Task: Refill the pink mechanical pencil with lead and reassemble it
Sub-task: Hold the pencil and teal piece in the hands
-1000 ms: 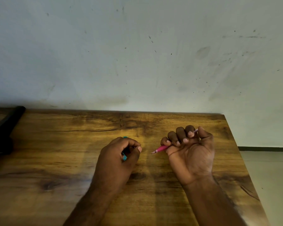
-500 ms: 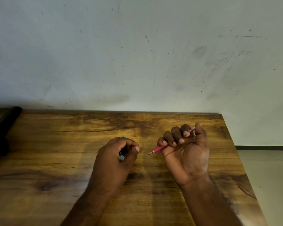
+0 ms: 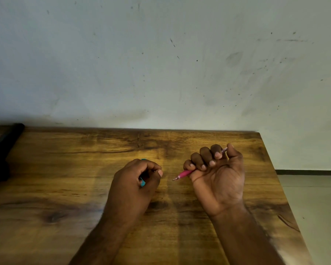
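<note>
Pink pencil (image 3: 184, 173) sits in right hand (image 3: 217, 175), fist curled round barrel, above tabletop (image 3: 65, 169). Long axis slants: tip toward left hand (image 3: 136, 180), back end up by thumb. Left grip closed on teal thing (image 3: 143, 183), prob. lead case. Step looks like pre-loading; next needs back end opened.

The light is dim and warm, brightest on the wooden table (image 3: 65, 169) just beyond my left hand (image 3: 136, 180) and fading to murk at the corners nearest me. My forearms fall into deep shade, and soft shadows pool on the wood between and under my hands, my right hand (image 3: 218, 178) showing a lighter palm. The wide lens bows the table's far edge, and detail is slightly soft.
</note>
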A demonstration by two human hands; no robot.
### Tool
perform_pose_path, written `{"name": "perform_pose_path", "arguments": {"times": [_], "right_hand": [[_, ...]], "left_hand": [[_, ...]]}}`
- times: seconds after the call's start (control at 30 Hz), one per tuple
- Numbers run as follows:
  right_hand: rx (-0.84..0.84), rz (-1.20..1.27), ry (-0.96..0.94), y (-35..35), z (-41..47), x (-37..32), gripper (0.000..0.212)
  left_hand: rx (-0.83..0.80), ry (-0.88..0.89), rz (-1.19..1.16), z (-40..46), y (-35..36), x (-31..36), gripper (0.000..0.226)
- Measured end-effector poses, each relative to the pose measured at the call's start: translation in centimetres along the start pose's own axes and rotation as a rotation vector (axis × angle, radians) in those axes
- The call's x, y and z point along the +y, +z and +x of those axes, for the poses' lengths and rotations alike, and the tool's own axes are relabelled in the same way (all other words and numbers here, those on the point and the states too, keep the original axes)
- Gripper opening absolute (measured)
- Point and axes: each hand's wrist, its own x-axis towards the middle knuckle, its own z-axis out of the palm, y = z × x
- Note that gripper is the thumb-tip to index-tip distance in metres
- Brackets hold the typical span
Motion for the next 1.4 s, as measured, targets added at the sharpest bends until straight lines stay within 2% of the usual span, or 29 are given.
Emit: {"name": "perform_pose_path", "arguments": {"times": [1.03, 1.4], "right_hand": [[0.041, 0.017, -0.034, -0.29, 0.35, 0.20, 0.041], [0.051, -0.005, -0.012, -0.13, 0.27, 0.16, 0.044]], "left_hand": [[0.023, -0.015, -0.057, 0.05, 0.27, -0.62, 0.013], [0.016, -0.009, -0.056, 0.01, 0.28, -0.47, 0.008]]}}
